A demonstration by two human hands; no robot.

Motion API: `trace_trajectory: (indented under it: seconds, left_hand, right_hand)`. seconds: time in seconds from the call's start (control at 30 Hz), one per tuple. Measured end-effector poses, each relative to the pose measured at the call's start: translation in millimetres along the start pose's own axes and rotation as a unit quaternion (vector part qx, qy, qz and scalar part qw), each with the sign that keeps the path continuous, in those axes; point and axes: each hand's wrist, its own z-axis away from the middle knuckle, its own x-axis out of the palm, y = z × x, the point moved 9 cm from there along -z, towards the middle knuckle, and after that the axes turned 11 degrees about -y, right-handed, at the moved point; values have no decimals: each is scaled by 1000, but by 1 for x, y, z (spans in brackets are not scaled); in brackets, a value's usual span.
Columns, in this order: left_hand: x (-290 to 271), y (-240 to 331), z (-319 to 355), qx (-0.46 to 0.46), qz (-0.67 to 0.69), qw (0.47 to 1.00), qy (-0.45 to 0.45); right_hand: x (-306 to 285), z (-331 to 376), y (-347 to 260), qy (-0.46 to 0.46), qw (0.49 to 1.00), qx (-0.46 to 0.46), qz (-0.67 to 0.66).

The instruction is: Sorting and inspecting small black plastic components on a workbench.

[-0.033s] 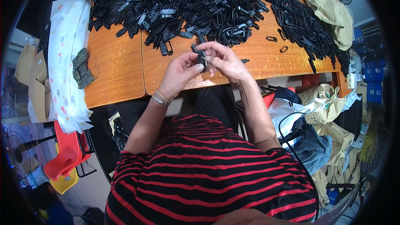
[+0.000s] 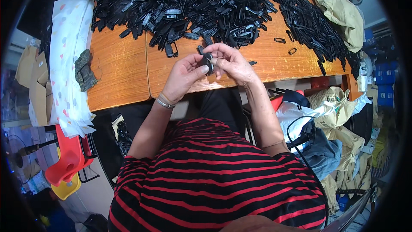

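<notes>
Just above the table's near edge, both my hands hold a small black plastic piece (image 2: 209, 63) between their fingertips. My left hand (image 2: 185, 75) pinches it from the left, thumb and fingers closed. From the right, my right hand (image 2: 235, 65) grips it with thumb and forefinger, the forefinger arched over its top. Fingers cover much of the piece, so its full shape is hidden. Beyond my hands spreads a large heap of black plastic parts (image 2: 184, 4), some of them oblong frames. One loose oblong frame (image 2: 174, 50) lies at the heap's near edge.
A second pile of slim black frames (image 2: 315, 28) runs along the right of the wooden table (image 2: 118, 68). Patterned white sheeting (image 2: 68, 60) and a dark knitted glove (image 2: 85, 71) lie on the left. Beside me are a red chair (image 2: 68, 159) and several bags (image 2: 332, 107).
The black piece is turned slightly between my fingertips. Both hands stay in the same place.
</notes>
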Motion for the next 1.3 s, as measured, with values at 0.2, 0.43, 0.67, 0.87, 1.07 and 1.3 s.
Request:
trace_trajectory:
  seconds: [0.2,0.43,0.67,0.87,1.07,1.3]
  left_hand:
    - [-16,-8,10,2,53,997,59]
    - [-19,-4,10,48,38,992,106]
    - [-23,1,14,56,46,990,122]
    - [-23,-1,15,63,54,990,117]
    - [-22,2,17,59,32,992,110]
    - [-16,8,15,92,-5,992,88]
  right_hand:
    - [-21,6,7,109,986,-58,-108]
    - [-6,18,16,221,963,-118,-101]
    - [17,35,-11,253,895,-158,333]
    - [19,36,-13,243,861,-152,421]
    - [27,35,-25,263,912,-127,290]
    - [26,31,-16,240,922,-132,272]
